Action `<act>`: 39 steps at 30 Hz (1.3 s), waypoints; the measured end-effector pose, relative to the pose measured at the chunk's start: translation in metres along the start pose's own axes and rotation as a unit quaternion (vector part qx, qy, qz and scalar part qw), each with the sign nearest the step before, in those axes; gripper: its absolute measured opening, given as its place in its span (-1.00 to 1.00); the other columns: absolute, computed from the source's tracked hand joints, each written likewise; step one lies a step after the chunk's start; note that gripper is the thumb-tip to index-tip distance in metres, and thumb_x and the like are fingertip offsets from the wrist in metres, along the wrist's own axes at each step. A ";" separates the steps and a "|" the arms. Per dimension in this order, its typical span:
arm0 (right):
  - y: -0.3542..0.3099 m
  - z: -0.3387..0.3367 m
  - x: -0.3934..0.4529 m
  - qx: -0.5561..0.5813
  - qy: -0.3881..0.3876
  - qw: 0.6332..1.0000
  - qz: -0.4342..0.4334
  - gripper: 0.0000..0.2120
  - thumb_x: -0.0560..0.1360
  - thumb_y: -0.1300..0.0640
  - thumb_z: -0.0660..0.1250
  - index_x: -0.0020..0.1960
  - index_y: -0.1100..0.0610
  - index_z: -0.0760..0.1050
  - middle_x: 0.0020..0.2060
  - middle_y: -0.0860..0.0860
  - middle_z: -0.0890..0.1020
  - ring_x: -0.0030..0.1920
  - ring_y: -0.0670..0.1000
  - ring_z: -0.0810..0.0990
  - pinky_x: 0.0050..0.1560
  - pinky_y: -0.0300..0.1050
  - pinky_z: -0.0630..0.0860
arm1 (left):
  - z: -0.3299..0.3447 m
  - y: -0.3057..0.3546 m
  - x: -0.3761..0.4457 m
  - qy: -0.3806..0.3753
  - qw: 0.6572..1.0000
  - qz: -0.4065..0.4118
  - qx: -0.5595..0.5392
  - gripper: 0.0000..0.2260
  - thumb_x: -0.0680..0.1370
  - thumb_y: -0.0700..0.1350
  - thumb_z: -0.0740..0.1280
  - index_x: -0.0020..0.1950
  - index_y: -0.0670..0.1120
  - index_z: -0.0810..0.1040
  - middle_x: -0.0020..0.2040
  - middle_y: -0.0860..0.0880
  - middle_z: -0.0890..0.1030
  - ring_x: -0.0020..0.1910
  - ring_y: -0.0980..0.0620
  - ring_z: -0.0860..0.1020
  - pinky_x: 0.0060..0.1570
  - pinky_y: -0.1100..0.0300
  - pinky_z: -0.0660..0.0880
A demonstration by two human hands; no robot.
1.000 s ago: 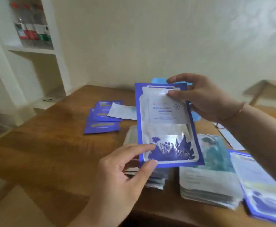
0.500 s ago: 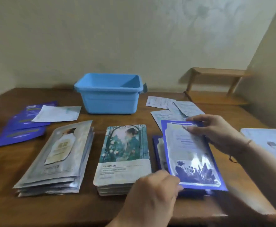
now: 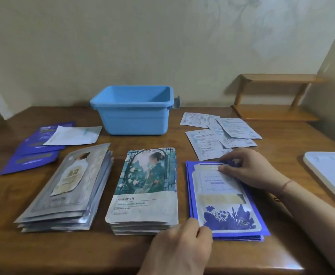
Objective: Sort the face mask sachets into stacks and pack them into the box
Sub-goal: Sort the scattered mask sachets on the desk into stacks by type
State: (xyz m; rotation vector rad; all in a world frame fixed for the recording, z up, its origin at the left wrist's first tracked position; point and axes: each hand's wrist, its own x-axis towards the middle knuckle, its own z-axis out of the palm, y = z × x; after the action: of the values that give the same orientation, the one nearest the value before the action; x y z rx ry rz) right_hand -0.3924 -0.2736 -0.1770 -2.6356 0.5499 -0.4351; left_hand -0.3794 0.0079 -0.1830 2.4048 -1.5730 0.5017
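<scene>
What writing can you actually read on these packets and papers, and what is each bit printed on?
"KISSMWAH": on the top packet of the middle stack, under the garden picture; the last letters are unsure.
Small lines beneath it: too blurred to read.
Silver stack: large characters on the cream label, blurred.
Blue-bordered stack: label text too small.
White leaflets: dense print, unreadable.
Purple packets: unreadable.
Blue box: no writing seen.

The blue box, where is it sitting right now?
In the head view the blue box stands at the back middle of the wooden table near the wall, behind the garden-print sachet stack and left of the loose white leaflets.
</scene>
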 end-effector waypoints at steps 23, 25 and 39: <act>-0.032 -0.017 0.002 -0.071 0.125 0.989 -0.027 -0.74 0.49 -0.41 0.08 0.04 -0.38 0.46 -0.03 -0.32 0.53 -0.15 -0.21 0.50 -0.33 -0.20 0.43 | -0.060 -0.105 -0.025 0.000 0.988 -0.102 0.120 0.24 0.29 0.64 -0.16 0.34 -0.50 0.29 0.16 -0.52 0.44 0.15 -0.48 0.43 0.22 0.03 0.37; -0.054 -0.012 0.023 -0.027 0.130 0.989 -0.061 -0.79 0.47 -0.41 0.15 0.02 -0.42 0.45 -0.05 -0.39 0.52 -0.17 -0.20 0.53 -0.26 -0.11 0.45 | -0.074 -0.138 -0.029 0.132 0.990 0.041 -0.032 -0.60 0.62 0.14 0.20 0.18 -0.15 0.58 0.00 -0.06 0.58 -0.08 -0.08 0.59 -0.05 0.21 0.51; -0.363 0.116 0.126 -0.152 -0.051 0.934 -0.320 -0.68 0.52 -0.20 0.24 0.23 -0.15 0.50 0.10 -0.18 0.52 0.22 -0.05 0.42 0.01 -0.12 0.46 | -0.038 -0.398 -0.089 -0.235 0.933 -0.273 -0.026 -0.28 0.51 0.43 -0.07 0.59 0.14 -0.06 0.60 0.12 -0.16 0.56 0.12 -0.16 0.52 -0.10 -0.16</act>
State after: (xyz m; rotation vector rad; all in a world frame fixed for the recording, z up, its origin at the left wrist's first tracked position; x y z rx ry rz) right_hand -0.1266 0.0135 -0.0864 -3.0798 -0.3288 -0.4177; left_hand -0.0532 0.2561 -0.1835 2.8912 -0.9359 -0.2363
